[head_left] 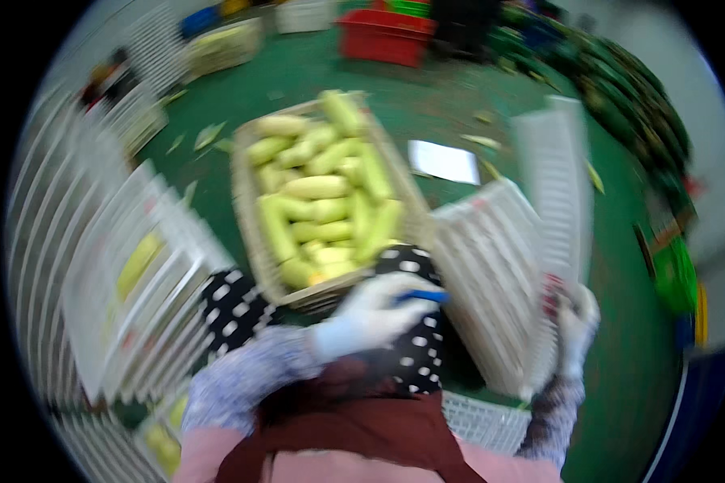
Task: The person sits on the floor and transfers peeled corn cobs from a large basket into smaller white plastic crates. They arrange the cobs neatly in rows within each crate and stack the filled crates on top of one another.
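Observation:
My left hand (379, 312), in a white glove, is closed around a slim blue tool (423, 296), held above my knee; its working end is not clear. At the right, my gloved right hand (576, 318) grips the near end of a white slatted plastic crate (560, 185), blurred and tilted up on its side. This crate leans against more white crates (483, 274) stacked beside my leg. Between my knees and farther out sits a pale rectangular crate (246, 217) filled with pale yellow-green ears that look like corn (318, 187).
Nested white crates (149, 298) stand at my left, one with a pale green ear in it. A white sheet (443, 162) and husk scraps lie on the green floor (298, 72). Beyond are a red tub (385, 39) and a dark green heap (628, 97) along the right wall.

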`<state>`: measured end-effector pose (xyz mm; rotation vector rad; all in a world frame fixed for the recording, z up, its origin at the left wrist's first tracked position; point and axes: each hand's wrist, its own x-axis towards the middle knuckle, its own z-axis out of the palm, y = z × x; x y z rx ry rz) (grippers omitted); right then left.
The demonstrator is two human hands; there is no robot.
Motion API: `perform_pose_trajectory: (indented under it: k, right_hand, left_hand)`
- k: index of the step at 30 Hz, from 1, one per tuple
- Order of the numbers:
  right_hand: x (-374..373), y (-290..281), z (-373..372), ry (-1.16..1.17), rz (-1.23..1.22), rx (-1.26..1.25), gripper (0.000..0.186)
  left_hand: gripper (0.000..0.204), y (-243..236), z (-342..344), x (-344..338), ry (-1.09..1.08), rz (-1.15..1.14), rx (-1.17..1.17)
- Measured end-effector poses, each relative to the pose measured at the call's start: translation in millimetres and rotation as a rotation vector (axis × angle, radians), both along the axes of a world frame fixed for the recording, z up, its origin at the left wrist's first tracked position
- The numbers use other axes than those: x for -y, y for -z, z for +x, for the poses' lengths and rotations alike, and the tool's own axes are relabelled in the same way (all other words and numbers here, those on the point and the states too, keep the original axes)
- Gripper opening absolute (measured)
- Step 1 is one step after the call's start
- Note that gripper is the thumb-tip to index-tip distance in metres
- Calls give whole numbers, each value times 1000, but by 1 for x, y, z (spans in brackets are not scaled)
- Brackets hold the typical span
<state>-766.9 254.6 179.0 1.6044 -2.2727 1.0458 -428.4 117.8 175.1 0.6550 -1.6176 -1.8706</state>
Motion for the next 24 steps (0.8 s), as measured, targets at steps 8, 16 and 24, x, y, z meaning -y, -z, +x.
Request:
perform_pose_trajectory:
  k: [8,16,24]
  right_hand:
    - [90,-27,95,-539,-26,720,34]
    - [156,11,276,-1035,316,726,37]
    - [142,-31,415,-1464,269,749,40]
  left_hand:
    - [27,31,-17,-17,-156,-543,-73]
    - [69,0,81,-53,-897,-787,-8]
    - [93,-15,215,-102,-1722,-1141,421]
